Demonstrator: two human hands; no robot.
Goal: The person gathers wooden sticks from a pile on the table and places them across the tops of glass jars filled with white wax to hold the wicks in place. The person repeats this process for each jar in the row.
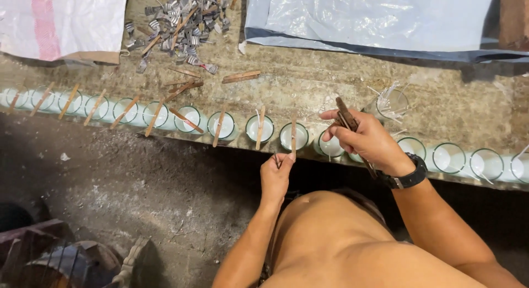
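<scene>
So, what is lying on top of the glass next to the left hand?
A wooden stick lies across the glass of white wax. The left hand pinches its near end. No wick is visible.

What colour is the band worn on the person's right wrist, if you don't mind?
Black; the wristband shows clearly in the head view, just behind the right hand.

A white woven sack (pixel 60 21) with a pink stripe lies at the bench's (pixel 308 81) far left corner. A pale blue plastic bag (pixel 380 18), crinkled and glossy with a dark lower edge, lies along the bench's far right side.
</scene>
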